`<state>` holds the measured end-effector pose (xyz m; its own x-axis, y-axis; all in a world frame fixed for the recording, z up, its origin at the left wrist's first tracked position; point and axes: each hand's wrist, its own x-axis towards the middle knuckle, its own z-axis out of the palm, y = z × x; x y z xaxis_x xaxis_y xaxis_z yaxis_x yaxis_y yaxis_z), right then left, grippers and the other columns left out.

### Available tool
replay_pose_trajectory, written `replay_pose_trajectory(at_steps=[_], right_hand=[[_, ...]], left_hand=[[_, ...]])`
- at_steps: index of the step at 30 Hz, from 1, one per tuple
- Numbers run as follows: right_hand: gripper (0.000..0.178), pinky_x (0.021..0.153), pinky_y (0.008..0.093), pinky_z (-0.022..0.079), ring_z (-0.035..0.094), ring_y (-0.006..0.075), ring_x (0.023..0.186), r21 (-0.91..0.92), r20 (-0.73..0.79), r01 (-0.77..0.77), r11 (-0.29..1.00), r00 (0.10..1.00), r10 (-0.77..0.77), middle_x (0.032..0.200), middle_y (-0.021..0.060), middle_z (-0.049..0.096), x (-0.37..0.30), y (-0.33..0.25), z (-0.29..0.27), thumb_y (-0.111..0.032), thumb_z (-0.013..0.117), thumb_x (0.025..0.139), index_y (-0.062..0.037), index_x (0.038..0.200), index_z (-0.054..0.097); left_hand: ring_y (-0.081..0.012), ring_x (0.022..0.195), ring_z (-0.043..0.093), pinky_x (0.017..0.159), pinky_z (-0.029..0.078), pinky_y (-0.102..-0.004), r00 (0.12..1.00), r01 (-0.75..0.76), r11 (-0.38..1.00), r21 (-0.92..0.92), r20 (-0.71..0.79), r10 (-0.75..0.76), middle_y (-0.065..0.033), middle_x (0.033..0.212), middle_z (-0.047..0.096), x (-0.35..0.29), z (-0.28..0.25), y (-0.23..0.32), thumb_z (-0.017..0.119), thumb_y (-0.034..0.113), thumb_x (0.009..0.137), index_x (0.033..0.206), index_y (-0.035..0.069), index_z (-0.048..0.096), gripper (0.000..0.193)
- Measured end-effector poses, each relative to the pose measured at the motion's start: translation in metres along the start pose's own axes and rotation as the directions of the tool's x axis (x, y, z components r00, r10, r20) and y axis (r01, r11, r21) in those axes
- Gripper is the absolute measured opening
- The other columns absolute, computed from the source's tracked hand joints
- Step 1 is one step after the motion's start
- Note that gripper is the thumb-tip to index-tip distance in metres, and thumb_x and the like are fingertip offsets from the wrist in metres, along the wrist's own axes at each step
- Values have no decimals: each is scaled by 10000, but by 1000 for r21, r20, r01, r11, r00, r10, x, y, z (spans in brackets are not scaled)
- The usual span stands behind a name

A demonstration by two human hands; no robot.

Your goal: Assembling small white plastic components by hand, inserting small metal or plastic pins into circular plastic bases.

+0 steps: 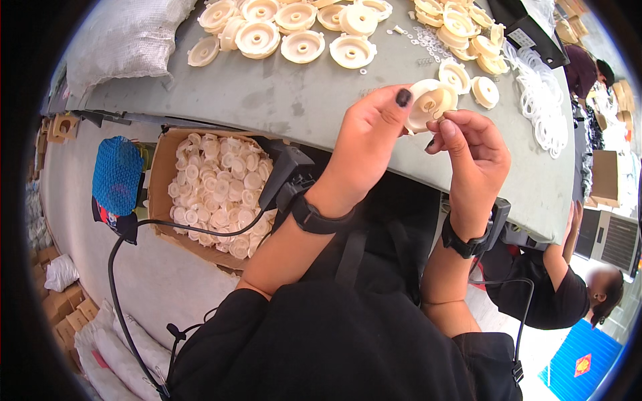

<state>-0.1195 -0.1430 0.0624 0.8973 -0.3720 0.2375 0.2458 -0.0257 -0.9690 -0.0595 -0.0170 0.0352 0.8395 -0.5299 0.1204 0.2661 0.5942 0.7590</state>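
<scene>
My left hand (364,144) is raised above the grey table's near edge and grips a cream plastic disc (428,103) by its rim, hollow side toward me. My right hand (471,157) pinches a small part with thumb and forefinger right at the disc's centre hole; the part is too small to make out. Both wrists carry black bands with devices. More cream discs (304,30) lie spread across the grey table (287,100) beyond my hands, and two (468,83) sit just behind the held one.
A cardboard box (160,194) full of cream discs stands on the floor at my left, beside a blue mesh stool (117,174). White rings (542,107) pile at the table's right. A white sack (120,40) lies far left. Another person (568,287) crouches at right.
</scene>
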Motion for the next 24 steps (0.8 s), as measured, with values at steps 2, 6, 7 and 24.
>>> replay_pose_trajectory(at_steps=[2,6,7,24], right_hand=[[142,619,225,500,620,128,667,-12,0,-11,1000,1000,11,825,117,665,-2,-2,1,-4,633,833,44,964,606],[139,607,219,499,614,115,666,-131,-97,12,991,995,-25,826,88,660,-4,4,5,-23,661,818,36,936,615],[139,607,219,499,614,115,666,-131,-96,13,991,995,-25,826,88,660,-5,3,6,-23,661,818,36,936,615],[156,581,200,465,598,85,660,-186,121,-175,967,972,200,750,32,634,20,8,13,-109,643,848,-3,963,644]], left_hand=[[-156,978,581,884,456,-309,999,-46,998,43,-11,47,-100,1073,604,-4,7,0,530,226,935,1169,-44,502,359],[-132,976,575,874,461,-278,993,-95,992,86,-61,100,-98,1082,605,-5,9,-4,602,103,885,1155,-57,508,328],[-132,976,575,874,461,-278,993,-96,992,86,-61,101,-98,1082,605,-5,8,-6,602,103,885,1155,-57,508,328],[-102,895,591,783,493,-244,966,-91,990,109,-232,115,-91,1008,627,1,-33,-2,598,96,887,1117,-70,514,296]])
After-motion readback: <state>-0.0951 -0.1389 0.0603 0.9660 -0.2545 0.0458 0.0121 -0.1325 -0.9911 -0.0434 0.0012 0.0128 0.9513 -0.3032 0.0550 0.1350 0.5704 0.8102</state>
